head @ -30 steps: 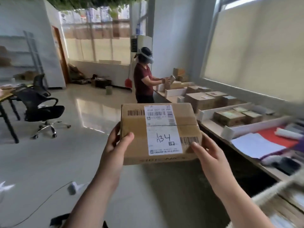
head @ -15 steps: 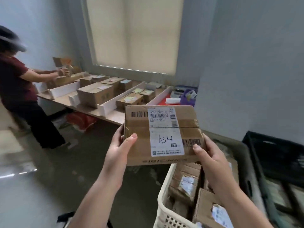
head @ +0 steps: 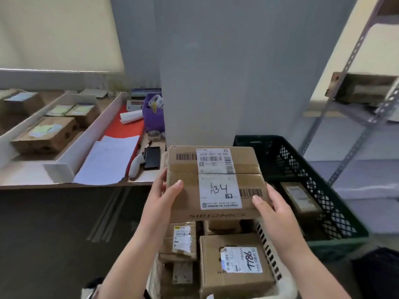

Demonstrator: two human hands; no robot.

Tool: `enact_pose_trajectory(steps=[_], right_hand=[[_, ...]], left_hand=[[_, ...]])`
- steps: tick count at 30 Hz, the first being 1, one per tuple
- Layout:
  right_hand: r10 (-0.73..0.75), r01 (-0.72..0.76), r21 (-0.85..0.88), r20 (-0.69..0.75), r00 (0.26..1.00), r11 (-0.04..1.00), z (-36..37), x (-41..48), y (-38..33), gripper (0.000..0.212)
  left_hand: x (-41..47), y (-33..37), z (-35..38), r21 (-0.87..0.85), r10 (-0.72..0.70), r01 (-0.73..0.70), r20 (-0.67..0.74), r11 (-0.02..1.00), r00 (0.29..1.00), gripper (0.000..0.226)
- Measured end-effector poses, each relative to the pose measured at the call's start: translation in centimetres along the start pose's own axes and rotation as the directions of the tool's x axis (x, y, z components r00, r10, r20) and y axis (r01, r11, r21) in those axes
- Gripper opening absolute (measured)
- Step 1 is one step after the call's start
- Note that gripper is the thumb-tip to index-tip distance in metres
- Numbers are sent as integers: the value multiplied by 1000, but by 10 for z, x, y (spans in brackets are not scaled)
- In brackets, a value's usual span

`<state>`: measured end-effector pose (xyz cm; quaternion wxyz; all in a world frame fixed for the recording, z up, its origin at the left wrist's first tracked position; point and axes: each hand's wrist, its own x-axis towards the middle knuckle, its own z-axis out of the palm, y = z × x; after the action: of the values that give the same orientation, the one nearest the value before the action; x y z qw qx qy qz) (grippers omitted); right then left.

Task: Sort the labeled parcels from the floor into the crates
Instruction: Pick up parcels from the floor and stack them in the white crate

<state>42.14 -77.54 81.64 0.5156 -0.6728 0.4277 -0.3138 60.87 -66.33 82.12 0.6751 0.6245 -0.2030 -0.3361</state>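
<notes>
I hold a brown cardboard parcel (head: 187, 186) with a white label marked "A34" level in front of me. My left hand (head: 164, 195) grips its left side, thumb on top. My right hand (head: 272, 208) grips its right side, thumb on the top edge. The parcel hangs above a white crate (head: 269, 251) that holds several labeled parcels, among them one marked "T786" (head: 235, 262). To the right stands a dark green crate (head: 336, 212) with one parcel (head: 300, 197) inside.
A long table (head: 32, 175) at the left carries white dividers, boxes, papers (head: 108, 160), a phone (head: 152, 157) and a purple container (head: 153, 117). A grey pillar (head: 226, 72) rises behind the crates. Metal shelving (head: 367, 117) stands at the right.
My view has swung right, from the room and another person to the crates. The parcel stays in both hands and now hangs over the white crate.
</notes>
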Motion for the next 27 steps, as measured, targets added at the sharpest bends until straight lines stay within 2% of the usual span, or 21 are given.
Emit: enact_pose_trajectory(steps=[9, 13, 18, 22, 27], right_hand=[[86, -82, -49, 90, 992, 995, -24, 99, 50, 36], [133, -126, -63, 128, 983, 990, -24, 134, 73, 44], [131, -123, -47, 223, 966, 991, 1, 165, 78, 38], [121, -123, -15, 333, 935, 992, 29, 188, 65, 31], [79, -76, -26, 434, 897, 997, 60, 209, 48, 23]], left_hand=[[76, -46, 52, 13, -106, 106, -31, 994, 994, 56], [97, -60, 65, 52, -128, 132, -68, 990, 989, 54], [121, -60, 51, 39, -141, 151, -182, 988, 973, 51], [133, -51, 33, 40, -125, 139, -254, 989, 959, 39], [134, -46, 10, 7, -117, 127, -353, 992, 928, 42]])
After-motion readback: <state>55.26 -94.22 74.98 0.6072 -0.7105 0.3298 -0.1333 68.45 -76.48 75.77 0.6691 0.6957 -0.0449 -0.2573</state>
